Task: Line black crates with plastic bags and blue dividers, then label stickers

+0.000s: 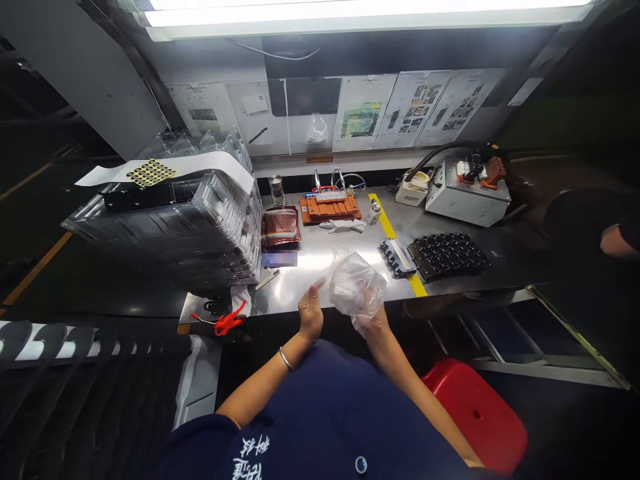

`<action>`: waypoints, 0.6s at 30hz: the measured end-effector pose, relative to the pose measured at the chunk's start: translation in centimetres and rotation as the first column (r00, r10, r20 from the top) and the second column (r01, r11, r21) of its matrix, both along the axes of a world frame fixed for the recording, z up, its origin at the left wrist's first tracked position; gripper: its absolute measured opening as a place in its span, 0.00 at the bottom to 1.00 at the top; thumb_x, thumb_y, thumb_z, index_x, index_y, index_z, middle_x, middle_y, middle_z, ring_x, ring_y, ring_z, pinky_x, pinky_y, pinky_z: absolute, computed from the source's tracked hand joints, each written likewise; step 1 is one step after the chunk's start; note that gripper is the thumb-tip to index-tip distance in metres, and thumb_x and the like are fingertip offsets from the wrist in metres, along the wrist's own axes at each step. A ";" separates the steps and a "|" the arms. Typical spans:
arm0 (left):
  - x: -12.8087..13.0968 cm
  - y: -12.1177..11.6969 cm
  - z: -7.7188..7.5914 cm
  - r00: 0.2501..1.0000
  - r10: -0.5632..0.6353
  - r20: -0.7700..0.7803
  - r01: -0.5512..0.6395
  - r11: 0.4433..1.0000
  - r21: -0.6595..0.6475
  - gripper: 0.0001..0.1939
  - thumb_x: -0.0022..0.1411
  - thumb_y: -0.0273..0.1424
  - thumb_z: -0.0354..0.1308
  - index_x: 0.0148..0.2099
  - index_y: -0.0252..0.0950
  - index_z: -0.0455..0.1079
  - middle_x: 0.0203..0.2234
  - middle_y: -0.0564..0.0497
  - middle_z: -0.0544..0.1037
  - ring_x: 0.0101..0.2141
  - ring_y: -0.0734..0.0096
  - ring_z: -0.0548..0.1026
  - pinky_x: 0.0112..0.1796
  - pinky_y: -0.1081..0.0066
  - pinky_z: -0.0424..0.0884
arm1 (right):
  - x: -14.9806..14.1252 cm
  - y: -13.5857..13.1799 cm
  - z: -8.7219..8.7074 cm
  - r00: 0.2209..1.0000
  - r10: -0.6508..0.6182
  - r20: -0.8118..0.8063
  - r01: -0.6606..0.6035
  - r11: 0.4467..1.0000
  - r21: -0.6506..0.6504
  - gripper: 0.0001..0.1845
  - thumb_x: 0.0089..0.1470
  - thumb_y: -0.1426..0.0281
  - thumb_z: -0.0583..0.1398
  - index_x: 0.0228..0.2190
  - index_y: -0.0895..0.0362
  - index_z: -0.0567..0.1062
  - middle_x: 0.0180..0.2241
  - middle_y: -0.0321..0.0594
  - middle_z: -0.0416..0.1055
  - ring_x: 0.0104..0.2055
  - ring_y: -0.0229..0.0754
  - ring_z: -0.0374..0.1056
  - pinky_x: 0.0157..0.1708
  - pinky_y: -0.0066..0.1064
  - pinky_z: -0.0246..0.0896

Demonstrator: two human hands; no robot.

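Note:
A clear, crumpled plastic bag [356, 283] is held up over the front edge of the steel bench. My right hand [374, 313] grips it from the lower right, its fingers partly covered by the film. Just left of the bag is my left hand [311, 312], thumb up and fingers curled closed. Whether a bit of film is pinched there is too small to see. What the bag contains, if anything, cannot be made out.
Stacked clear trays [220, 227] rise at the left. Behind my hands are an orange fixture [330, 207] and brown-red pieces [281, 227]. Black parts [450, 257] and a grey box [467, 193] occupy the right. A red stool [475, 413] stands below; another person's arm [620, 240] shows far right.

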State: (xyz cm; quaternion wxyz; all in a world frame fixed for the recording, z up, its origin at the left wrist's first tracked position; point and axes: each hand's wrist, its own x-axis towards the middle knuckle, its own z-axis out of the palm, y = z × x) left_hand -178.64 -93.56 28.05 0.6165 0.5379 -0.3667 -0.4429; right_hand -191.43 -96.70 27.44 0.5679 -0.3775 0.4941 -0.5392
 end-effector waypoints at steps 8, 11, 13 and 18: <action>-1.6 0.7 1.4 0.759 -0.643 -0.108 0.640 0.703 0.310 0.26 0.47 0.52 0.62 0.33 0.31 0.69 0.20 0.52 0.72 0.20 0.76 0.68 0.21 0.76 0.61 | 0.5 -0.9 1.7 0.982 0.073 0.175 -0.097 0.987 0.127 0.25 0.50 0.47 0.53 0.37 0.55 0.71 0.33 0.44 0.74 0.42 0.48 0.71 0.35 0.37 0.71; -1.5 1.3 1.7 0.680 -0.724 0.111 0.661 0.672 0.335 0.25 0.55 0.50 0.55 0.20 0.35 0.59 0.12 0.59 0.57 0.17 0.82 0.55 0.20 0.76 0.51 | 0.2 -1.5 1.9 0.971 0.001 0.237 -0.053 0.976 0.212 0.25 0.47 0.46 0.55 0.35 0.54 0.71 0.32 0.44 0.74 0.41 0.49 0.71 0.34 0.38 0.71; -1.5 1.8 1.9 0.534 -0.810 0.242 0.762 0.585 0.276 0.23 0.57 0.46 0.55 0.20 0.35 0.58 0.14 0.59 0.57 0.19 0.81 0.55 0.22 0.75 0.50 | 0.3 -1.7 2.0 0.963 -0.027 0.267 -0.044 0.966 0.255 0.26 0.47 0.46 0.55 0.35 0.55 0.71 0.33 0.45 0.74 0.41 0.49 0.71 0.35 0.38 0.71; -0.7 1.5 2.6 0.403 -0.891 0.207 0.851 0.449 0.273 0.23 0.56 0.47 0.54 0.19 0.35 0.58 0.12 0.59 0.58 0.17 0.81 0.55 0.22 0.74 0.51 | 0.9 -0.1 3.4 0.914 0.290 0.282 -0.376 0.867 0.327 0.26 0.49 0.51 0.57 0.39 0.59 0.74 0.37 0.50 0.75 0.45 0.50 0.71 0.39 0.40 0.70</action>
